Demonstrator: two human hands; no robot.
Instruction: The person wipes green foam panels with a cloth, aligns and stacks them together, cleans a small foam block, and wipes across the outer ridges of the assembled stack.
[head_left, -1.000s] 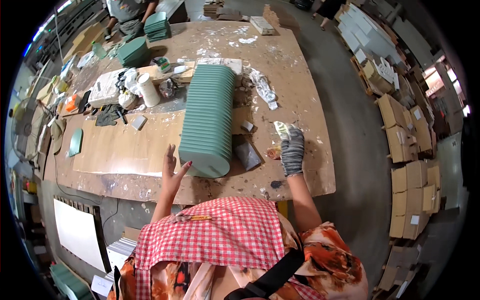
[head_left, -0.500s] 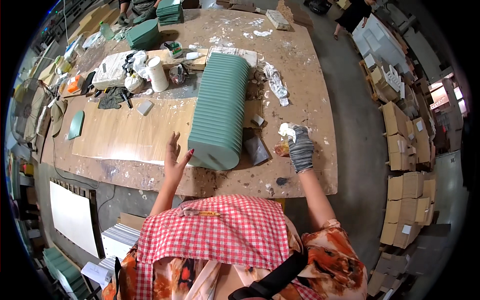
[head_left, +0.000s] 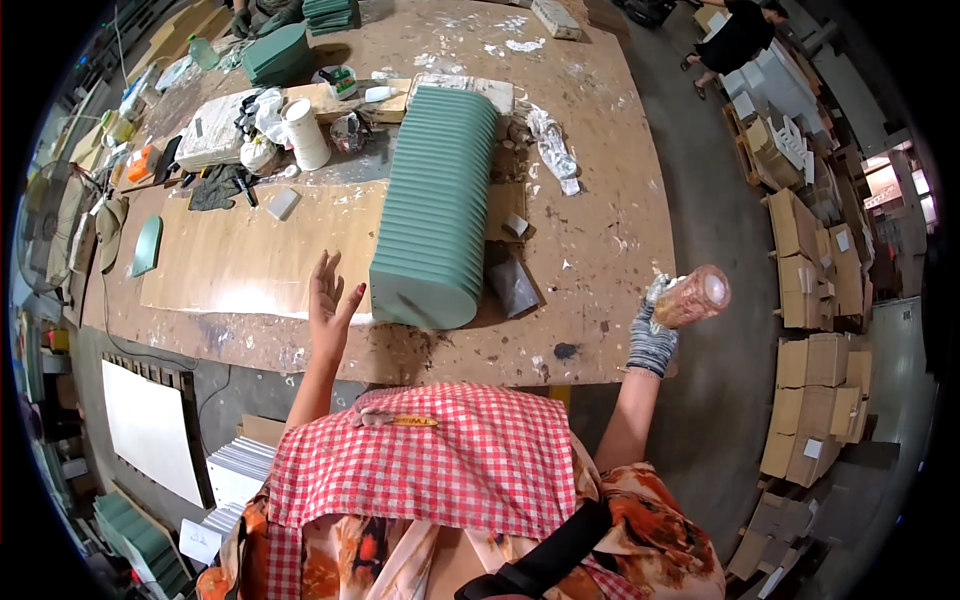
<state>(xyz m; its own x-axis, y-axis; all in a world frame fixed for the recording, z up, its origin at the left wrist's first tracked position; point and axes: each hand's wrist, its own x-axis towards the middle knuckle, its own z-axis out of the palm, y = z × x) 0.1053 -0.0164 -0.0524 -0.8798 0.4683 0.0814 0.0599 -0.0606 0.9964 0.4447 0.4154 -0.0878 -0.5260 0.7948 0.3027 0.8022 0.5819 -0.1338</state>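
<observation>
My right hand (head_left: 655,335), in a grey knitted glove, is closed around a stained reddish-brown see-through bottle (head_left: 694,298) at the table's right edge. The bottle is tilted, with a round pale end facing up and right. My bare left hand (head_left: 329,300) hovers with fingers spread, just left of the near end of a long row of green panels (head_left: 433,205). These panels have rounded tops and are packed face to face across the table. A grey sanding-block-like piece (head_left: 513,289) lies right of the row.
A wood-grain board (head_left: 260,255) lies left of the row, with a small green panel (head_left: 147,246) beyond it. Farther back are a white cup (head_left: 306,135), a dark glove (head_left: 214,188) and a crumpled rag (head_left: 553,150). Cardboard boxes (head_left: 800,290) line the right; another person (head_left: 738,40) walks there.
My right hand has moved right to the table's edge, lifting and tilting the bottle. My left hand has drawn slightly left, away from the panels. The person at the back right has come farther into view.
</observation>
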